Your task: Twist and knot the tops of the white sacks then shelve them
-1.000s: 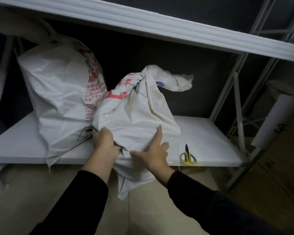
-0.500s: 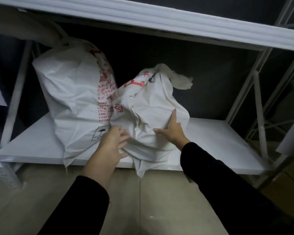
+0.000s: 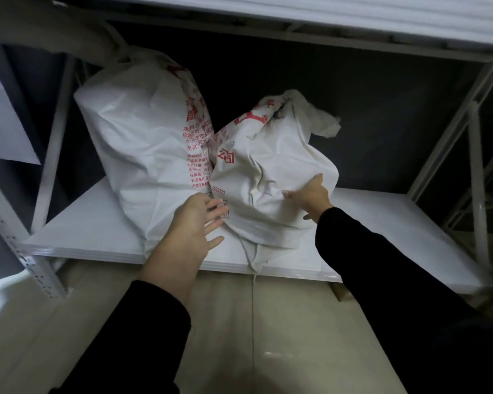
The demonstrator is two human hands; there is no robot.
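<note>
- The knotted sack (image 3: 271, 177) is set on the shelf (image 3: 97, 231), touching the taller sack (image 3: 143, 143) to its left.
- The right hand (image 3: 310, 196) is pressed flat against it, fingers spread.
- The left hand (image 3: 194, 223) is held open near the sacks' bases, gripping nothing.

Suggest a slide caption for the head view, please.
Right hand pushes knotted sack against taller sack on shelf.

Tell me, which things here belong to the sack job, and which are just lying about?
Part of the job:
- smaller knotted sack, with the right hand flat against it
- bigger sack beside it, touching
- shelf board under both
- left hand, open, near the sacks

Just there:
- upper shelf
- paper sheet at far left
- floor
</note>
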